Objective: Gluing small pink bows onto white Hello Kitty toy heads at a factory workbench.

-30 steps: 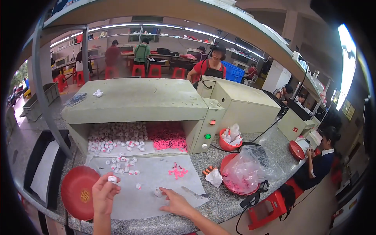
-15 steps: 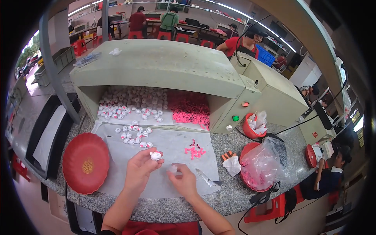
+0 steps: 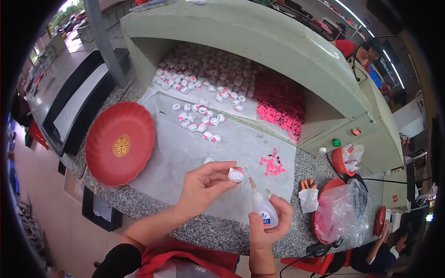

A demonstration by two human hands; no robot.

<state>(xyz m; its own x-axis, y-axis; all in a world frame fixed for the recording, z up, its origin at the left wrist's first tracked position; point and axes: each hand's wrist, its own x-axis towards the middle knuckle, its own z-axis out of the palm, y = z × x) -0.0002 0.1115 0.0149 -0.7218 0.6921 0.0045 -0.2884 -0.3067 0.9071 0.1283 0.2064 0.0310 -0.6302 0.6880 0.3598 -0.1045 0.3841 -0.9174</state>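
Between the thumb and fingers of my left hand (image 3: pixel 199 189) is a small white rounded piece (image 3: pixel 235 175) with a bit of pink on its upper side. My right hand (image 3: pixel 273 227) grips a clear squeeze bottle (image 3: pixel 257 204) with a thin needle nozzle, tilted up toward that piece; nozzle and piece look slightly apart. Beneath both hands a white sheet (image 3: pixel 178 160) covers the worktop. A loose white piece (image 3: pixel 208 160) lies just beyond my left hand. Several more white pieces (image 3: pixel 202 119) and small pink pieces (image 3: pixel 272 164) lie farther back on the sheet.
A green-grey open-fronted machine (image 3: pixel 259 41) spans the back, with many white pieces and a pink heap (image 3: pixel 280 113) inside. At left are a red scalloped bowl (image 3: pixel 139 162) and a black tray (image 3: pixel 69 134). A plastic bag (image 3: pixel 345 208) covers another red bowl at right.
My right hand has picked up the squeeze bottle from the sheet and brought it beside the piece in my left hand. The view has shifted and tilted.
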